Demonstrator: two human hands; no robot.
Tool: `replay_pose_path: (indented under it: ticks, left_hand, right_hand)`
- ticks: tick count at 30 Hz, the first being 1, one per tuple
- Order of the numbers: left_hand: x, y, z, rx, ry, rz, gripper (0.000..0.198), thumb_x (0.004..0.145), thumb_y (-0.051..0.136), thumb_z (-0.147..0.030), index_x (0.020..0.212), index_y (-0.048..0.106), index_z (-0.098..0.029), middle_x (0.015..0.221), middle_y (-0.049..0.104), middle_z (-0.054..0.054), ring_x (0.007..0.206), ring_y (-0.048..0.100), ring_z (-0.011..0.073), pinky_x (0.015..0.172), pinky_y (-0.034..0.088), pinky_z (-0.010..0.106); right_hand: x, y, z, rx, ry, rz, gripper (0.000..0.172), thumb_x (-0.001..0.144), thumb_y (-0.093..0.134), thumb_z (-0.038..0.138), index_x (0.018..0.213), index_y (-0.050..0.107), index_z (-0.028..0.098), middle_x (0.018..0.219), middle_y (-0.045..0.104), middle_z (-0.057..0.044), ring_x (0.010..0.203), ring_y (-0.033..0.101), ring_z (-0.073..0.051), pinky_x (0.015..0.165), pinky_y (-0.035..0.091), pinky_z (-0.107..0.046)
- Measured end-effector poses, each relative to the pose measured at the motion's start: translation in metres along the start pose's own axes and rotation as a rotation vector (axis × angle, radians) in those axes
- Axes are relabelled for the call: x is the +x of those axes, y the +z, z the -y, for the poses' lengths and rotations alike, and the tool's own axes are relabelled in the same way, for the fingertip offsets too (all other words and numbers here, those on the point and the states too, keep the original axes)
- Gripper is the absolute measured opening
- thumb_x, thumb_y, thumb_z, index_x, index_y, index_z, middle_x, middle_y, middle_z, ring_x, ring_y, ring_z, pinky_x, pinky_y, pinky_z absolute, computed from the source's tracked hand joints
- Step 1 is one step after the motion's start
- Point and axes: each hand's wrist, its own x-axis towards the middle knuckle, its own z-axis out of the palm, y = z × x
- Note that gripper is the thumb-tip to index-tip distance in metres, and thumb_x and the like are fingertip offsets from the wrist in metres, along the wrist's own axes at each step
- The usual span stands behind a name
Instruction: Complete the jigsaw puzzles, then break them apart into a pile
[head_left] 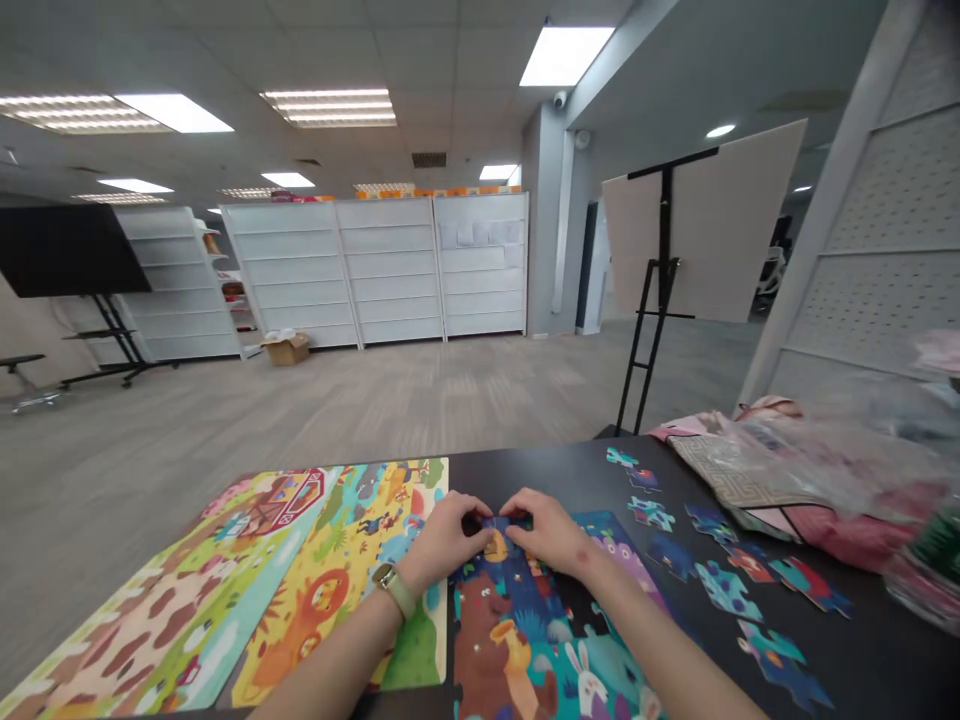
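My left hand [444, 541] and my right hand [546, 531] meet at the far edge of a partly built animal puzzle [525, 630] on the dark table [870, 660]. Both hands pinch with curled fingers onto a dark blue puzzle piece [495, 528] between them, pressing it at the puzzle's top edge. A watch sits on my left wrist. The puzzle shows a brown bear and a white rabbit.
Two finished puzzles lie to the left, a farm one [195, 590] and a yellow lion one [337, 570]. Several loose pieces [720, 585] are scattered to the right. Bagged fabrics [817, 480] crowd the table's right edge. An easel with a board [660, 280] stands behind the table.
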Motion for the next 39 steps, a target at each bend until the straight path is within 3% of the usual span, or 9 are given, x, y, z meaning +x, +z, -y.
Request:
replay_pose_path:
  ticks: [5,10,17,21,25,30,32,35,39]
  left_hand:
    - [-0.001,0.0,-0.003,0.027,0.048,0.026,0.035,0.071,0.075,-0.02,0.105,0.067,-0.022,0.099,0.066,0.004,0.094,0.059,0.023,0.084,0.047,0.032]
    - [0.0,0.0,0.0,0.045,0.045,0.056,0.029,0.073,0.075,-0.022,0.101,0.067,-0.022,0.098,0.066,0.003,0.094,0.059,0.0223,0.084,0.047,0.032]
    - [-0.001,0.0,0.005,0.028,0.072,0.114,0.021,0.079,0.07,-0.027,0.099,0.067,-0.021,0.1,0.069,0.006,0.097,0.061,0.0252,0.088,0.047,0.037]
    - [0.0,0.002,0.01,0.057,0.067,0.154,0.023,0.082,0.065,-0.038,0.098,0.068,-0.022,0.101,0.07,0.007,0.099,0.062,0.027,0.09,0.047,0.039]
    - [0.001,0.002,0.012,0.062,0.084,0.176,0.028,0.084,0.061,-0.045,0.096,0.068,-0.022,0.1,0.07,0.007,0.099,0.062,0.0286,0.09,0.048,0.04]
    - [-0.001,0.004,0.01,0.083,0.146,0.206,0.026,0.089,0.057,-0.046,0.091,0.069,-0.023,0.099,0.069,0.006,0.097,0.061,0.0276,0.089,0.047,0.039]
    - [-0.003,0.002,0.008,0.091,0.179,0.217,0.028,0.091,0.055,-0.047,0.092,0.069,-0.023,0.101,0.068,0.006,0.098,0.061,0.0273,0.09,0.046,0.039]
    - [-0.006,-0.007,0.004,0.103,0.248,0.259,0.031,0.091,0.056,-0.051,0.099,0.069,-0.024,0.107,0.067,0.007,0.101,0.059,0.0272,0.093,0.045,0.039]
    - [-0.012,-0.023,-0.004,0.138,0.279,0.361,0.048,0.073,0.076,-0.054,0.111,0.067,-0.025,0.12,0.061,0.007,0.109,0.055,0.0287,0.098,0.043,0.039]
  right_hand:
    - [-0.001,0.004,-0.001,-0.042,-0.015,-0.002,0.019,0.072,0.065,0.014,0.089,0.072,0.022,0.093,0.067,-0.004,0.092,0.062,-0.022,0.086,0.047,-0.034]
    - [-0.002,0.001,0.0,-0.053,-0.04,-0.041,0.021,0.079,0.06,0.011,0.094,0.07,0.022,0.093,0.069,-0.003,0.092,0.063,-0.02,0.086,0.047,-0.032]
    - [-0.008,-0.033,-0.008,-0.144,0.116,-0.259,0.037,0.085,0.042,0.001,0.102,0.069,0.021,0.104,0.073,-0.004,0.099,0.066,-0.017,0.092,0.048,-0.029]
    - [-0.061,-0.075,-0.016,-0.258,0.251,-0.306,0.031,0.085,0.049,0.008,0.101,0.072,0.021,0.107,0.074,-0.005,0.102,0.066,-0.019,0.096,0.049,-0.033]
    - [-0.169,-0.11,-0.014,-0.399,0.387,-0.405,0.035,0.086,0.056,0.023,0.118,0.069,0.017,0.128,0.065,-0.015,0.124,0.054,-0.032,0.107,0.04,-0.053]
    - [-0.288,-0.099,-0.014,-0.438,0.48,-0.422,0.042,0.093,0.051,0.047,0.129,0.066,0.029,0.146,0.054,-0.008,0.14,0.041,-0.032,0.114,0.035,-0.056]
    - [-0.305,-0.087,-0.015,-0.427,0.496,-0.419,0.046,0.095,0.048,0.05,0.133,0.062,0.029,0.15,0.051,-0.007,0.144,0.036,-0.031,0.116,0.033,-0.055]
    - [-0.303,-0.082,-0.017,-0.473,0.573,-0.45,0.041,0.095,0.046,0.052,0.126,0.066,0.034,0.147,0.055,-0.004,0.142,0.039,-0.033,0.113,0.034,-0.06]
    - [-0.271,-0.11,-0.04,-0.575,0.637,-0.49,0.033,0.092,0.048,0.047,0.106,0.074,0.033,0.139,0.062,-0.006,0.137,0.045,-0.037,0.108,0.032,-0.065]
